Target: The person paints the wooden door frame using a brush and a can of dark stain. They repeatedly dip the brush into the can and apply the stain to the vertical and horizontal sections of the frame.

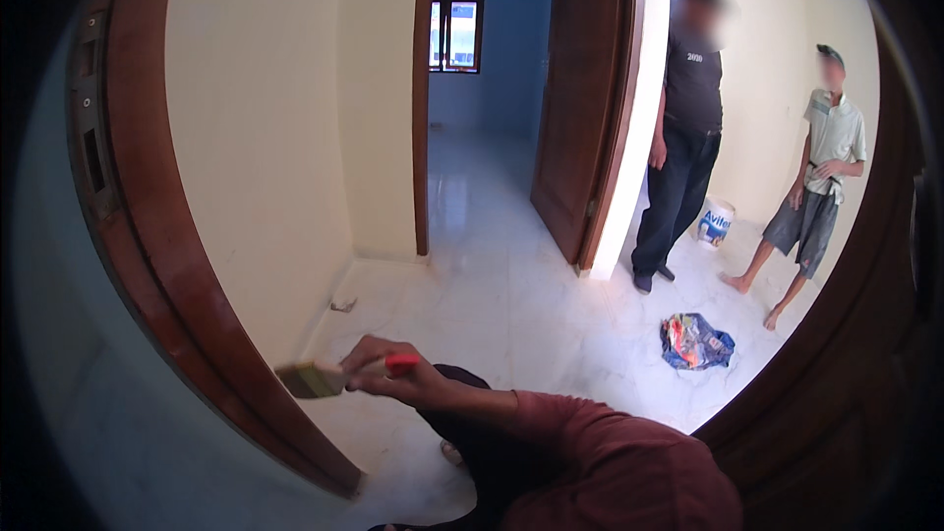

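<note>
My right hand (pixel 411 382) is closed round the handle of a flat paintbrush (pixel 312 381), whose red handle end shows above the fingers. The brush points left, with its pale bristles at the edge of the brown wooden door frame (pixel 221 359). Whether they touch the wood I cannot tell. The right arm, in a maroon sleeve, reaches across from the lower right. My left hand is out of sight.
A cream wall (pixel 256 138) rises beside the frame. Ahead, a brown door (pixel 585 98) stands ajar. Two people (pixel 688 88) stand at the right near a white paint bucket (pixel 716 223). A crumpled plastic bag (pixel 696 342) lies on the pale tiled floor (pixel 551 334).
</note>
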Tool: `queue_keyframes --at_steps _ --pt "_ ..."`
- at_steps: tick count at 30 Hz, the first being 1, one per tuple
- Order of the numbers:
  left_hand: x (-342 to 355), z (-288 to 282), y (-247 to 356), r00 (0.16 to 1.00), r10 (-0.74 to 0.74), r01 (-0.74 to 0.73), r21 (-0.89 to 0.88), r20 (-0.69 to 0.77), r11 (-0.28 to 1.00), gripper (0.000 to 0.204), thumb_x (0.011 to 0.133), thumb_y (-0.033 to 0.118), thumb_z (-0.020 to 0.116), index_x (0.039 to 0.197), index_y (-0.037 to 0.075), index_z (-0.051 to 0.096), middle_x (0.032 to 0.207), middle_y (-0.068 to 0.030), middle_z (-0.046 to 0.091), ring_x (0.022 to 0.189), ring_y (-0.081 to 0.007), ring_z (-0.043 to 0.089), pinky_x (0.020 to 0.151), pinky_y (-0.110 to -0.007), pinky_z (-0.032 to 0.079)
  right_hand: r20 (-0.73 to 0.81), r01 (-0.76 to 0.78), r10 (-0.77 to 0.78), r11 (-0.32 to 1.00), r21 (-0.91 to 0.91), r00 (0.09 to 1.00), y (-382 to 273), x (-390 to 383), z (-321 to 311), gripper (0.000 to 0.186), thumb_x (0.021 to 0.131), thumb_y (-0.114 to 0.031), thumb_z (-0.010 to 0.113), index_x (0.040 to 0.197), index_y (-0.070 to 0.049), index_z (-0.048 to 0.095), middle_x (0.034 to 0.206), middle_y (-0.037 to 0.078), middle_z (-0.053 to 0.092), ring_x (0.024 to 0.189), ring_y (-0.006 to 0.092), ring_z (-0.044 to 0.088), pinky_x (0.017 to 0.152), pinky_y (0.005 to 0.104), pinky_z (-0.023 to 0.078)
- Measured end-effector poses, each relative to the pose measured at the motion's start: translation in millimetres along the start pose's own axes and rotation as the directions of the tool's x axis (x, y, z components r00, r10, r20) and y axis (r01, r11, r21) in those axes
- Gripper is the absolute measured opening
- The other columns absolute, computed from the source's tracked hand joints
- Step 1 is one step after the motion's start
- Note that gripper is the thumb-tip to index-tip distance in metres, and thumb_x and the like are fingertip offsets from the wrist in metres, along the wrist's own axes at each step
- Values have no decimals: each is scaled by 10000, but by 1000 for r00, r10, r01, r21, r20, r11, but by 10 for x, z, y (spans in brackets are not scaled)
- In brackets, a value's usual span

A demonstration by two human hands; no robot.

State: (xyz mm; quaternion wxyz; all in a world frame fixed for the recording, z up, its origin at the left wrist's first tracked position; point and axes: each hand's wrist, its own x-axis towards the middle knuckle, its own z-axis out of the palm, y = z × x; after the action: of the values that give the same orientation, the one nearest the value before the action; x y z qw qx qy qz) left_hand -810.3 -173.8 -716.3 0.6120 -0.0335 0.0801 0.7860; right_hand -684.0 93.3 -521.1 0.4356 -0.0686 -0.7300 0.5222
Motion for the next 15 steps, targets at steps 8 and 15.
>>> queue_keyframes --at_steps 8,15 --pt "-278 -607 146 979 51 -11 -202 196 979 734 1033 629 491 1607 198 339 1569 -340 387 1429 -602 368 1080 -776 395 548 358 -189 908 -218 815 -41 764 79 245 971 -103 711 1213 -63 719 1211 165 686 1134 345 674 990 439 536" --pt "-396 -351 83 957 147 -72 -288 251 955 744 1041 612 489 1617 170 329 1560 -350 395 1423 -602 390 1070 -781 408 561 833 -617 419 -361 553 -1702 2257 -56 332 936 -10 734 1258 -79 694 1242 110 729 1061 328 727 935 397 592"
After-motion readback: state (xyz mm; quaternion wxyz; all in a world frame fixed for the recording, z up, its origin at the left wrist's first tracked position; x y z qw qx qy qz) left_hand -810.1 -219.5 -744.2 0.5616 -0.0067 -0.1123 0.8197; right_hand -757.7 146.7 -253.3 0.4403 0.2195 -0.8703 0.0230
